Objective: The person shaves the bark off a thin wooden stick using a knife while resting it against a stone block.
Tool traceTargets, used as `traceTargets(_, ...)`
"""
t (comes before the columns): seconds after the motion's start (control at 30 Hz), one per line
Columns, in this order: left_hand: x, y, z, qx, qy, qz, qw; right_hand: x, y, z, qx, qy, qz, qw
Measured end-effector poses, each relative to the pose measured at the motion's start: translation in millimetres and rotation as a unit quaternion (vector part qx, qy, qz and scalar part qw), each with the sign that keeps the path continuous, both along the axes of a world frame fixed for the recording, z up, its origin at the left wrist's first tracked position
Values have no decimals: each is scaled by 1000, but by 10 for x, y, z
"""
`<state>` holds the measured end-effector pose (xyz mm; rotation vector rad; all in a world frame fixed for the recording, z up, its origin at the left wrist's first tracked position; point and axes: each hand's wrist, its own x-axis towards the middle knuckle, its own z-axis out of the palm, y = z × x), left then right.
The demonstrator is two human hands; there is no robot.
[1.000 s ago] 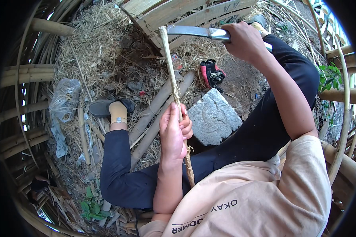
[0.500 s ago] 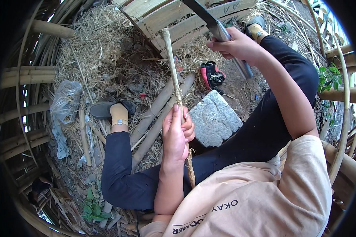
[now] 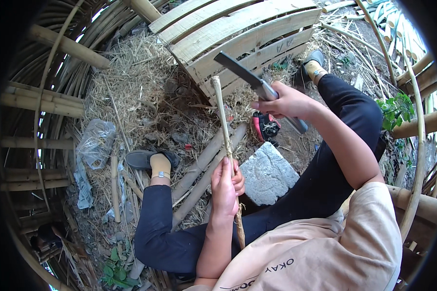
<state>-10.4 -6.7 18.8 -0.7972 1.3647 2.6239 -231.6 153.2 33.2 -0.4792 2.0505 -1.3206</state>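
Note:
My left hand [image 3: 226,186] is closed around a long, thin stick [image 3: 222,111]. The stick stands tilted, pale and smooth toward its upper end, with ragged, frayed fibres near my fingers. Below my fist its browner lower part [image 3: 240,230] rests by my lap. My right hand [image 3: 287,102] grips the metal handle of a large knife [image 3: 240,69]. Its dark, broad blade points up and left, just above the stick's upper end and apart from it in the picture. A rough grey stone block [image 3: 269,173] sits between my legs, to the right of my left hand.
A slatted wooden crate [image 3: 247,36] stands ahead. Beyond the stone lies a red and black object [image 3: 266,127]. Bamboo poles [image 3: 199,167] lie beside my left foot. A clear plastic bag [image 3: 96,140] rests on straw at left. Bamboo walls [image 3: 43,102] surround me.
My view has tipped, so the scene sits lower in the picture. The knife has come down toward the stick, and its whole blade now shows. My left hand keeps its hold on the stick.

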Motion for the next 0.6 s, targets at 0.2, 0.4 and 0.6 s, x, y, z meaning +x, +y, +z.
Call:
traceTargets(0.2, 21, 21, -21, -11, 1, -1, 1000, 69, -47, -20, 67, 82, 47, 993)
traceTargets(0.4, 19, 22, -66, 12, -4, 1, 1000, 136, -82, 30, 77, 193, 109, 972)
traceTargets(0.6, 34, -9, -90, -34, -29, 34, 998, 341, -124, 56, 81, 268, 152, 948)
